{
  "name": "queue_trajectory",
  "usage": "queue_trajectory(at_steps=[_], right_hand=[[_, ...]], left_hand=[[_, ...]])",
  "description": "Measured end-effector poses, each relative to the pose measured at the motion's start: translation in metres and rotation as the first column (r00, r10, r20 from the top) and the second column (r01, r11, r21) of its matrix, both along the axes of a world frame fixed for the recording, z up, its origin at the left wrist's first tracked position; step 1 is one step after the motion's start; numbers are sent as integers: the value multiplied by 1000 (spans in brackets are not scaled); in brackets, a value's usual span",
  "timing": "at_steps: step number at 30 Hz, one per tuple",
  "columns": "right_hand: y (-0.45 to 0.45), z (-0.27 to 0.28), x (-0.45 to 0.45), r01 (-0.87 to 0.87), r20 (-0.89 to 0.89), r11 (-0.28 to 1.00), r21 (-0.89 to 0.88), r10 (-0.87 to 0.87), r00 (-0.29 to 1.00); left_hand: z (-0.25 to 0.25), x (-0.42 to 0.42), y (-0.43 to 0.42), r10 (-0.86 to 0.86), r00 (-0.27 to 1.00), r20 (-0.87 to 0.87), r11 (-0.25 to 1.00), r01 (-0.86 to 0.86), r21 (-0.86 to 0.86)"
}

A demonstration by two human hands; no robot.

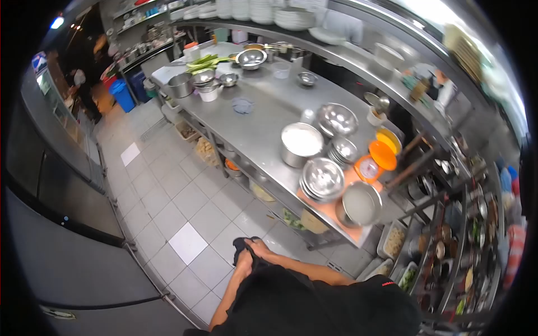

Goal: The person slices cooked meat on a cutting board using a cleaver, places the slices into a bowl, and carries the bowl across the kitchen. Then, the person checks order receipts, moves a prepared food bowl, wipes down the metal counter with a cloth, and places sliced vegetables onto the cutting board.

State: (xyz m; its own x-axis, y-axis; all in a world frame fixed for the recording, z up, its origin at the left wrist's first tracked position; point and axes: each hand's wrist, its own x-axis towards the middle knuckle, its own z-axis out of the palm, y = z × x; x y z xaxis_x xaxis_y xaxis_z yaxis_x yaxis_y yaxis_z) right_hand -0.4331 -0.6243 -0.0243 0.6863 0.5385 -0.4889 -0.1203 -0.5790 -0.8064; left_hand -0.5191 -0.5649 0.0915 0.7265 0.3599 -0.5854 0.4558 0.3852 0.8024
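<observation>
In front of my body, both hands are closed on a bunched black cloth (240,244). My left hand (244,261) grips its near side, fingers curled. My right hand (258,248) pinches it just beside the left. I cannot tell whether the cloth is separate from the black clothing I wear. The tiled floor lies beneath my hands. Closest on the steel table (263,131) are stacked metal bowls (323,178), a pot with white contents (302,140) and a pot of cloudy liquid (360,204).
An orange scale (370,167) stands among the bowls. Leafy greens (204,64) and a crumpled blue-grey cloth (242,105) lie farther along. Dark fridges (61,246) line the left; loaded racks (459,257) stand right. A blue bin (121,95) and people are farther back.
</observation>
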Motion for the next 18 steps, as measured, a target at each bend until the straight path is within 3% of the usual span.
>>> queue_trajectory(at_steps=[1,2,3,5,6,7,9,10,11,12,13,14,15,18], right_hand=[[26,15,24,-14,31,1000,14,13,999],[52,30,43,-38,77,998,40,35,996],[72,44,57,-56,115,996,65,48,992],[103,78,91,-155,217,981,118,127,968],[114,101,105,-191,275,972,134,149,950],[125,105,117,-199,275,971,132,157,949],[146,106,142,-311,377,943,117,247,893],[157,90,159,-373,330,927,31,343,879],[164,73,172,-347,324,937,31,319,891],[170,59,187,-406,424,914,-10,372,826],[177,50,202,-456,514,888,-62,420,748],[184,48,215,-454,464,880,-140,463,755],[193,51,228,-416,454,898,-141,432,779],[219,52,276,-457,194,887,-62,460,867]], left_hand=[[-5,24,21,196,980,-23,924,-193,-330],[-11,36,43,230,973,-22,942,-228,-248],[-4,46,61,299,954,38,910,-273,-312],[-51,63,110,344,937,66,812,-261,-521],[-10,74,126,281,953,111,773,-156,-615],[4,83,142,288,951,111,770,-162,-617],[15,109,186,51,995,-89,968,-71,-240],[10,128,212,7,974,-228,998,-23,-66],[5,145,237,-9,994,-110,988,26,153],[-42,169,284,22,992,-123,928,25,372],[-17,193,314,91,996,-11,956,-84,282],[21,228,345,167,982,85,968,-180,173],[35,265,386,134,976,171,968,-166,186],[60,394,502,58,935,351,979,-123,163]])
